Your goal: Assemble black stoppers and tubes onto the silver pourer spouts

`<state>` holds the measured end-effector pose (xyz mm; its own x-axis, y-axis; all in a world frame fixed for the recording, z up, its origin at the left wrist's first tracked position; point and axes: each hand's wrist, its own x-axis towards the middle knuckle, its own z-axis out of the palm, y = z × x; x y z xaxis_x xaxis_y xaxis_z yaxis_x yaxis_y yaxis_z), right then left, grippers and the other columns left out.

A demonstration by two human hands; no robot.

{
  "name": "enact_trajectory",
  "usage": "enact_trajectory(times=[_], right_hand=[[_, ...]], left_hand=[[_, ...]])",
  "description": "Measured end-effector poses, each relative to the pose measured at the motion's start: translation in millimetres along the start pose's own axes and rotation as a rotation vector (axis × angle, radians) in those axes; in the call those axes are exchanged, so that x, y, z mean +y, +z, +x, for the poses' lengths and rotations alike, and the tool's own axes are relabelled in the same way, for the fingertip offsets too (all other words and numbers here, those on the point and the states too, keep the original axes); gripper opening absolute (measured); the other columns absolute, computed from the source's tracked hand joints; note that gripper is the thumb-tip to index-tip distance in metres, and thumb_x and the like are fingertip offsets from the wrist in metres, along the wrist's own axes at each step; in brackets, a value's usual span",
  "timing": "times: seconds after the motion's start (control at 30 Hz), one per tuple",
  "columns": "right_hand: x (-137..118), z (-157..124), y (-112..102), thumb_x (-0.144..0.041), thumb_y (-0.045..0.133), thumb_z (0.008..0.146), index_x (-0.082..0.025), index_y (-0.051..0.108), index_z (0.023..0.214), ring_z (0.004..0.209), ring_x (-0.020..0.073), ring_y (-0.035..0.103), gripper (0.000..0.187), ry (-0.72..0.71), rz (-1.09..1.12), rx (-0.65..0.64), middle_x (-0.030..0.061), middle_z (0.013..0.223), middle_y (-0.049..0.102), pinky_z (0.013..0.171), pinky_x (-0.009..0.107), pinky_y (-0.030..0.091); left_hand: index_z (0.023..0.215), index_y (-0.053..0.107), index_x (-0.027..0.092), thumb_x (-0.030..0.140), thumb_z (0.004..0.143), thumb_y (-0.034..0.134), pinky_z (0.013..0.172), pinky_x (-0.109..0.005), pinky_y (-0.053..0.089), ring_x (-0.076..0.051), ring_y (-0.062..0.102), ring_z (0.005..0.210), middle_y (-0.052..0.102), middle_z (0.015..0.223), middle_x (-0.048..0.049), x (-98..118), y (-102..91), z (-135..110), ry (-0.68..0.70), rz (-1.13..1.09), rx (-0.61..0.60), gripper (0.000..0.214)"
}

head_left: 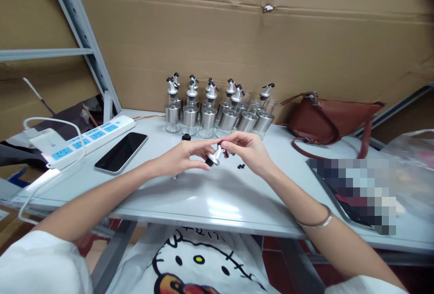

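Over the front of the table, my left hand (178, 156) grips a silver bottle pourer (214, 157) with a black stopper end, thumb and fingers around it. My right hand (250, 150) meets it from the other side, its thumb and index finger pinched at the spout's tip on a small black piece (226, 153), mostly covered by the fingers. Small black parts (240, 166) lie on the tabletop beneath my right hand. A black stopper-like piece (186, 137) shows just behind my left hand. Another small part, partly hidden, lies under my left hand.
Several glass bottles with steel sleeves (207, 118) stand at the back, many with pourers fitted, some bare-necked. Leftward are a phone (122, 151) and a power strip (96, 138). A brown handbag (332, 120), a blurred flat item (356, 190) and a plastic bag (413, 167) occupy the right.
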<state>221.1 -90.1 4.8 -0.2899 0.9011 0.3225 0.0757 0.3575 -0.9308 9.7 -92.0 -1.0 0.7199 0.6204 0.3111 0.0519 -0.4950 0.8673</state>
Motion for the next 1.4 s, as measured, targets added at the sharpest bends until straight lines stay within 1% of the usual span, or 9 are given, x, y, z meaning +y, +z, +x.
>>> enact_trajectory(times=[0.27, 0.57, 0.73, 0.8, 0.87, 0.97, 1.17, 1.3, 1.4], right_hand=[[0, -2, 1, -0.041, 0.074, 0.067, -0.016, 0.069, 0.072, 0.05, 0.0121, 0.057, 0.026, -0.033, -0.021, 0.038, 0.0002, 0.053, 0.063, 0.052, 0.027, 0.047], [-2, -4, 2, -0.042, 0.072, 0.068, -0.015, 0.07, 0.071, 0.049, 0.0109, 0.054, 0.027, -0.066, -0.06, 0.045, 0.0002, 0.053, 0.061, 0.05, 0.026, 0.046], [-2, -4, -2, -0.038, 0.073, 0.07, -0.015, 0.073, 0.076, 0.049, 0.0096, 0.052, 0.023, -0.084, -0.071, -0.006, 0.0017, 0.061, 0.062, 0.051, 0.026, 0.048], [-1, -4, -1, -0.036, 0.074, 0.069, -0.018, 0.074, 0.083, 0.056, 0.0105, 0.055, 0.024, -0.11, -0.05, -0.04, 0.0035, 0.071, 0.064, 0.055, 0.027, 0.05], [1, -4, 0, -0.036, 0.076, 0.067, -0.022, 0.073, 0.097, 0.067, 0.0127, 0.058, 0.034, -0.169, -0.049, -0.052, 0.0042, 0.082, 0.064, 0.064, 0.029, 0.053], [5, -6, 6, -0.036, 0.074, 0.07, -0.025, 0.067, 0.111, 0.074, 0.0141, 0.056, 0.044, -0.25, -0.136, 0.018, 0.0033, 0.083, 0.06, 0.072, 0.032, 0.051], [8, -12, 18, -0.032, 0.069, 0.077, -0.023, 0.069, 0.108, 0.066, 0.013, 0.052, 0.032, -0.348, -0.241, 0.125, 0.0017, 0.074, 0.06, 0.064, 0.028, 0.046], [6, -15, 20, -0.028, 0.061, 0.083, -0.022, 0.071, 0.103, 0.064, 0.0128, 0.053, 0.023, -0.351, -0.261, 0.172, 0.0022, 0.073, 0.063, 0.061, 0.027, 0.044], [6, -16, 22, -0.031, 0.065, 0.079, -0.022, 0.071, 0.1, 0.067, 0.0134, 0.056, 0.024, -0.324, -0.212, 0.154, 0.002, 0.076, 0.063, 0.066, 0.029, 0.047]], left_hand=[[0.14, 0.035, 0.03, 0.015, 0.077, 0.065, 0.092, -0.036, 0.047, -0.016, 0.061, 0.093, 0.065, 0.103, -0.0043, -4, -0.9, -1, 0.006, 0.012, -0.001, 0.071], [0.137, 0.041, 0.029, 0.014, 0.079, 0.063, 0.09, -0.035, 0.049, -0.014, 0.059, 0.089, 0.061, 0.1, -0.0031, -2, 1.9, -2, 0.08, 0.135, 0.026, 0.064], [0.135, 0.043, 0.025, 0.015, 0.078, 0.065, 0.089, -0.035, 0.049, -0.015, 0.061, 0.088, 0.062, 0.1, -0.0041, -3, 0.7, -2, 0.103, 0.21, 0.038, 0.063], [0.135, 0.043, 0.024, 0.016, 0.077, 0.066, 0.089, -0.035, 0.05, -0.015, 0.061, 0.089, 0.063, 0.101, -0.0042, -4, 0.4, -2, 0.09, 0.184, 0.073, 0.063], [0.134, 0.044, 0.023, 0.016, 0.077, 0.066, 0.09, -0.036, 0.05, -0.016, 0.062, 0.092, 0.063, 0.103, -0.005, -5, 0.2, -2, 0.072, 0.14, 0.144, 0.062], [0.131, 0.047, 0.021, 0.016, 0.075, 0.067, 0.092, -0.036, 0.05, -0.018, 0.062, 0.096, 0.064, 0.108, -0.0065, -6, 0.3, -1, 0.055, 0.085, 0.243, 0.06], [0.128, 0.048, 0.019, 0.012, 0.073, 0.067, 0.091, -0.035, 0.052, -0.017, 0.065, 0.092, 0.066, 0.105, -0.0058, -7, 5.4, 0, 0.079, -0.021, 0.271, 0.059], [0.125, 0.049, 0.02, 0.012, 0.071, 0.069, 0.085, -0.032, 0.055, -0.017, 0.066, 0.09, 0.068, 0.101, -0.0041, -4, 9.8, -1, 0.081, -0.093, 0.279, 0.059], [0.125, 0.048, 0.02, 0.013, 0.071, 0.069, 0.083, -0.032, 0.056, -0.017, 0.066, 0.091, 0.067, 0.101, -0.0047, -4, 10.0, -2, 0.059, -0.1, 0.276, 0.058]])
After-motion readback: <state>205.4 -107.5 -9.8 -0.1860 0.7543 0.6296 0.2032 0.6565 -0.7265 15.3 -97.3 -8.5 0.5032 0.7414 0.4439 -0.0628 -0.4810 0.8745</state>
